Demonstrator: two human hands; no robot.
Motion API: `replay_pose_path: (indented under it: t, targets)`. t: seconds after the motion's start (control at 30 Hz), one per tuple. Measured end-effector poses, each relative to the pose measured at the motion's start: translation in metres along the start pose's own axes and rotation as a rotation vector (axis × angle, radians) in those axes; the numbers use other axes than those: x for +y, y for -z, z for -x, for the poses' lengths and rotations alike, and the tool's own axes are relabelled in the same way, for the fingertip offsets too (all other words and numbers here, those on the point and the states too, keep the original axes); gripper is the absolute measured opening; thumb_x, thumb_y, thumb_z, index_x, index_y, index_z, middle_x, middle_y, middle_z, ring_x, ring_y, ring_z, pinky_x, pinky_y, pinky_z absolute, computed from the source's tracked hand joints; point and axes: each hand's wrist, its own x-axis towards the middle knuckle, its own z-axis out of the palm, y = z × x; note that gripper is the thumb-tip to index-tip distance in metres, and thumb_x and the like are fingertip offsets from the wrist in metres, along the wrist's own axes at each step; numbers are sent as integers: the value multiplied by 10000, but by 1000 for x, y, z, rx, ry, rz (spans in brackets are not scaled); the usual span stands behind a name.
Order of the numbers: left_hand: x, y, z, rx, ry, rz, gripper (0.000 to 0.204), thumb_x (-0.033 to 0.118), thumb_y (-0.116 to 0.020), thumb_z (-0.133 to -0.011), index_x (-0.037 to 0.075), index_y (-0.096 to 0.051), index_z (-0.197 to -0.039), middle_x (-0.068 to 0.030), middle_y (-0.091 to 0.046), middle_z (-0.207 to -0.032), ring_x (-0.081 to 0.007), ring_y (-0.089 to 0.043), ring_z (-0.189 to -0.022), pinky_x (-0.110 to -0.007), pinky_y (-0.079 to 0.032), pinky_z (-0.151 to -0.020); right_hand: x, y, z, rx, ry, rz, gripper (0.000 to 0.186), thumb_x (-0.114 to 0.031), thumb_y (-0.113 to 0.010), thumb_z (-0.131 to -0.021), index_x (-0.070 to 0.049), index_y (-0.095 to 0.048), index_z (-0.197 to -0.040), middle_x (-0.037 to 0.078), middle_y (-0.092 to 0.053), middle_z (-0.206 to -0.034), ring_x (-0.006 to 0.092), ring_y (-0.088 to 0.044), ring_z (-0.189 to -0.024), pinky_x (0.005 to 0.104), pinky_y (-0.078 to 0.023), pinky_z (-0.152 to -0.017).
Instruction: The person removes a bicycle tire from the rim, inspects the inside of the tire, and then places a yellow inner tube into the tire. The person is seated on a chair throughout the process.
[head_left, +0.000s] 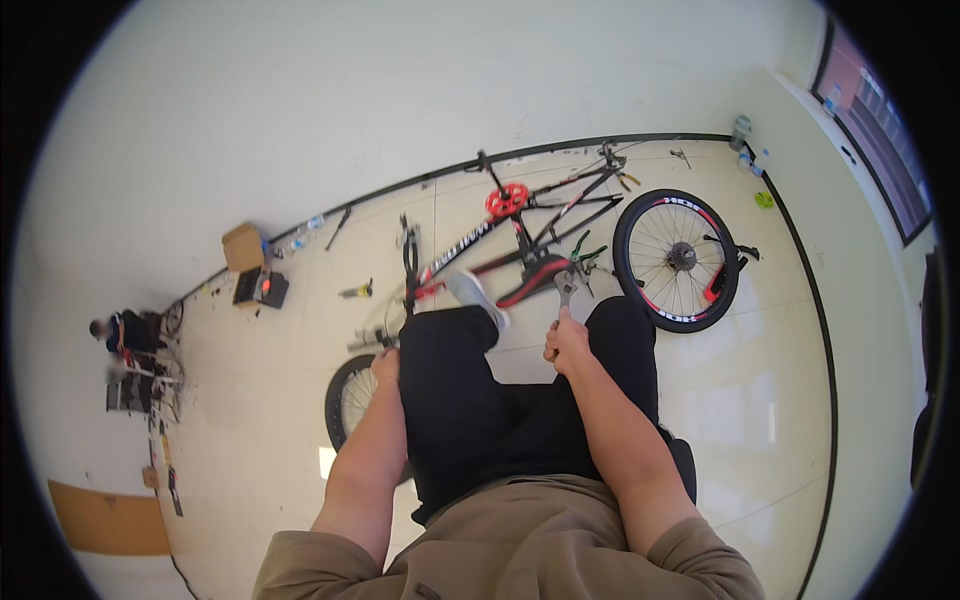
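Observation:
My right hand (pixel 568 346) is wrapped round the handle of an adjustable wrench (pixel 566 284), whose head points away from me, over the black and red saddle (pixel 537 281). My left hand (pixel 386 368) is closed beside my left knee, next to a bicycle wheel (pixel 343 405) that my forearm partly covers; what it holds, if anything, is hidden. A black bicycle frame (pixel 468 243) with a red chainring (pixel 506 200) lies on the floor in front of me. To its right is a loose wheel (pixel 683 258) with a rear cassette.
Pliers with green handles (pixel 586 248) lie near the saddle. At the left stand a black toolbox (pixel 258 288) and an open cardboard box (pixel 243 246). A yellow and black tool (pixel 357 290) lies on the tiles. Bottles (pixel 741 132) stand by the right corner. Another person (pixel 128 330) works far left.

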Motion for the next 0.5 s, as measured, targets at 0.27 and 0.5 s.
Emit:
replay_pose_path:
  t: [0.27,0.5]
  targets:
    - [44,-1,31,298,-46,99,535,259,-690,-843,-52,-646,-1276,-268,-716,-1157,-348,-689,-1111,-410,-513,-996,0,-18,5,-59,-32,63,480,-512,-449,-1076,-118,-424,-803,-60,-282,-545,87,-229,-409,283,-180,-422]
    - [18,-4,15,331,72,85,561,226,-676,-813,-73,-632,-1285,-301,-679,-1222,-387,-662,-1164,-412,-507,-1018,-1,-16,1,-38,-74,5,457,-515,-443,-1082,-125,-429,-843,-54,-303,-577,83,-223,-423,275,-197,-425]
